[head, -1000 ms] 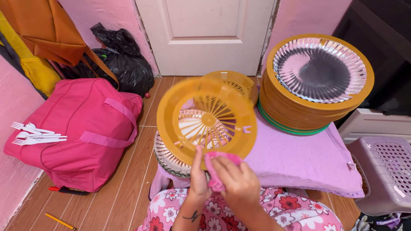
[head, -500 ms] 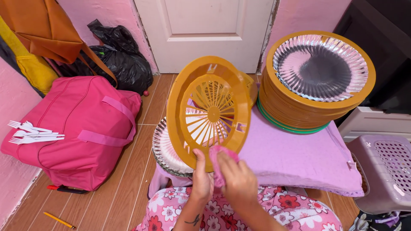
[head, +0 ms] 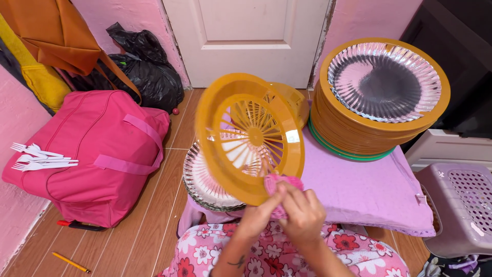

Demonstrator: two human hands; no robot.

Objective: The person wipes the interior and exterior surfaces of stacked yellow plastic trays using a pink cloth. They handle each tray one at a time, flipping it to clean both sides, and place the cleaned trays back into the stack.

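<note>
An orange plastic slotted plate holder [head: 248,136] stands nearly upright in front of me, its open face turned toward me. My left hand [head: 260,218] grips its lower rim. My right hand [head: 303,214] presses a pink cloth [head: 281,190] against that same lower rim. Behind the holder, a stack of silver foil paper plates [head: 202,182] rests at the left end of a low table covered in purple cloth [head: 353,187]. Another orange holder [head: 294,102] lies behind it.
A tall stack of orange and green holders topped by a foil plate [head: 382,97] stands at the back right. A pink bag [head: 92,154] with white plastic forks [head: 41,159] lies on the floor at left, near black bags [head: 141,69]. A lilac basket [head: 461,205] sits far right.
The holder has been turned in my hands and tilted more to the left. Both hands and the pink cloth have shifted right along the lower rim.
</note>
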